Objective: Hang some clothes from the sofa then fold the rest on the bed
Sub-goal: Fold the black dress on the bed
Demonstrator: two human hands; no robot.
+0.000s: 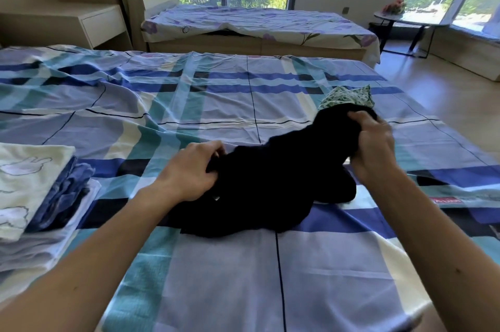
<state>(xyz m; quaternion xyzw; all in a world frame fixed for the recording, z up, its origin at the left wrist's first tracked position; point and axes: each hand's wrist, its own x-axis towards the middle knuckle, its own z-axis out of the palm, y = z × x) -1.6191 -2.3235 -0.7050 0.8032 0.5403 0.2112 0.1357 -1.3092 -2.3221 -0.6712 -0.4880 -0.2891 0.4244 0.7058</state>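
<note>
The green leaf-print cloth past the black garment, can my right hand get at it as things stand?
Probably yes. The green leaf-print cloth lies just beyond the right hand with its top uncovered, but that hand grips the black garment and would have to let go first.

Red label [445, 200] on the bed [216, 277] sheet: white lettering, too blurred to read. Nothing else legible.

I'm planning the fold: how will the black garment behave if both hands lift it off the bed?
Probably floppy: the black garment lies bunched in soft lumps on the bed. Lifted by the left hand and right hand gripping its ends, it would likely sag between them. Spread limp, it seems unlikely to roll.
</note>
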